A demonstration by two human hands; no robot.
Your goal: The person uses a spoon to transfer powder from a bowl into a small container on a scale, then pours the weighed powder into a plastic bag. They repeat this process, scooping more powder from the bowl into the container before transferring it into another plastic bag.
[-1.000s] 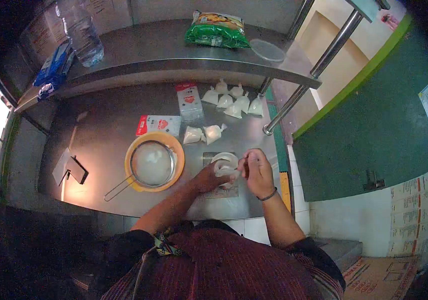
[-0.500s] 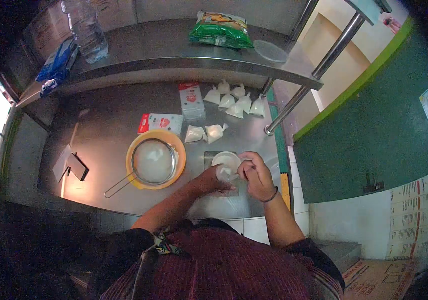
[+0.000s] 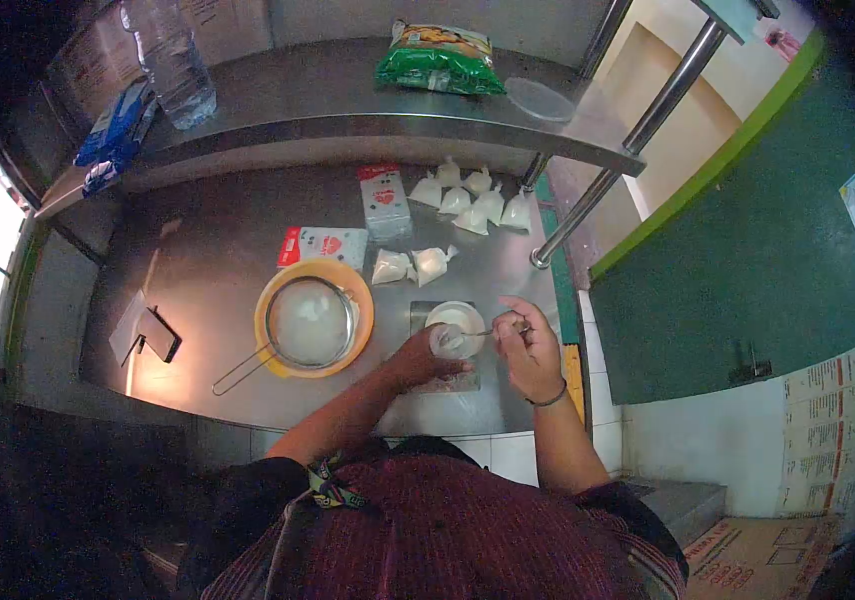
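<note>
My left hand (image 3: 426, 362) is closed around a small clear plastic bag (image 3: 447, 343) with some white powder in it, held at the near side of a white bowl (image 3: 469, 313). The bowl stands on a flat, dark-topped device, possibly a scale (image 3: 418, 318). In my right hand (image 3: 533, 358), fingers pinched together, is a thin metal spoon (image 3: 488, 332). It points left toward the mouth of the bag; its tip is hard to make out.
To the left, a wire sieve (image 3: 310, 322) holding white powder rests on a yellow bowl (image 3: 364, 345). Two filled bags (image 3: 431, 264) and several more (image 3: 473, 215) sit farther back, beside red-and-white packets (image 3: 385, 203). A metal shelf (image 3: 348, 125) overhangs the steel table.
My right hand has moved slightly right and away from the left hand, so the spoon now shows between them. The bag's opening now faces up more clearly.
</note>
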